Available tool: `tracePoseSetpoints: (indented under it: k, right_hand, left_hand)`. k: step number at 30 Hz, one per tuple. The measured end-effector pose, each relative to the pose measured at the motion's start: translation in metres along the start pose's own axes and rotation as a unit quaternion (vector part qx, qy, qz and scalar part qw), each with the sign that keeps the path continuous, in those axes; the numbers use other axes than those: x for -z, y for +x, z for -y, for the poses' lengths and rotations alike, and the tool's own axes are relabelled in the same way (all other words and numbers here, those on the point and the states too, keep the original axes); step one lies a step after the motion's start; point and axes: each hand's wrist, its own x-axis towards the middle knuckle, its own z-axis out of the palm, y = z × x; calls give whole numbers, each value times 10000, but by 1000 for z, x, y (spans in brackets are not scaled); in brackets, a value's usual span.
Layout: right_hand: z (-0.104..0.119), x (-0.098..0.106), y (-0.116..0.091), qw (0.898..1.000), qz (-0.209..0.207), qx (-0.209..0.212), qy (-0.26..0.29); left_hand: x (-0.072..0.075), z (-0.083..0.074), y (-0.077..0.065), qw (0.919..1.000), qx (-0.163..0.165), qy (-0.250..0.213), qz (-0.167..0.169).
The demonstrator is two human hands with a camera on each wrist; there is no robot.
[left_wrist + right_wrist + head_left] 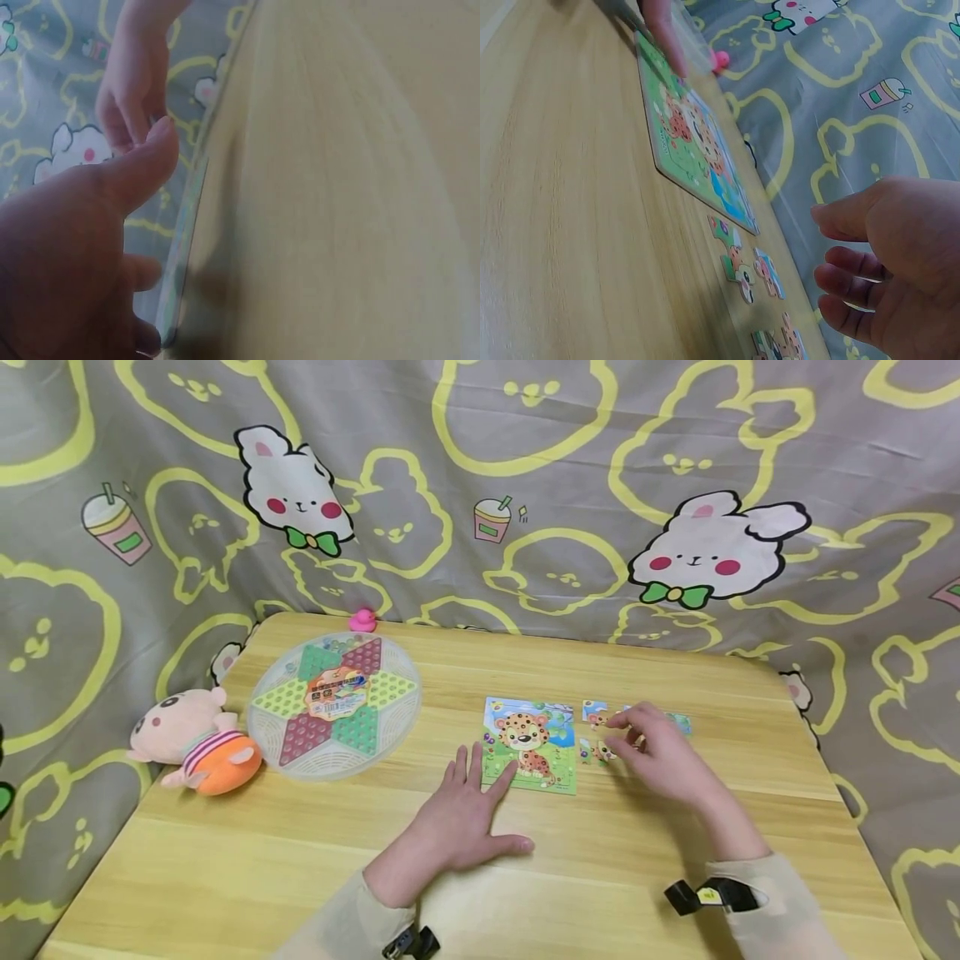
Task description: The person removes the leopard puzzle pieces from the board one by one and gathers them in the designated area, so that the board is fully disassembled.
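A square jigsaw board [555, 783] with a spotted leopard cub picture lies flat on the wooden table. Spread fingers of my left hand [463, 818] reach the board's lower left edge, the index finger over its lower part and the thumb stretched to the right. To the board's right lie several loose puzzle pieces [733, 259], some partly hidden in the head view. Above them hovers my right hand [663, 756], its fingers loosely bent. In the right wrist view nothing shows between its thumb and fingers, and the pieces lie apart from it.
On the left of the table [645, 877] lies a round Chinese checkers board [408, 718] with marbles under its cover. A pink rubber duck [363, 621] stands behind it. A plush toy [198, 739] lies at the left edge. A patterned curtain [420, 410] hangs around the table.
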Motion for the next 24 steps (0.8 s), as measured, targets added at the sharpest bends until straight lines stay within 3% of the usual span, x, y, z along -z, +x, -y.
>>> tracePoseSetpoints:
  k: [14,24]
  right_hand:
    - [5,-8,6,9999,127,-26,-6]
    - [10,-17,10,9993,366,-22,-61]
  left_hand:
    - [-2,-6,4,9996,254,-66,128]
    - [-4,-7,5,9997,190,74,166]
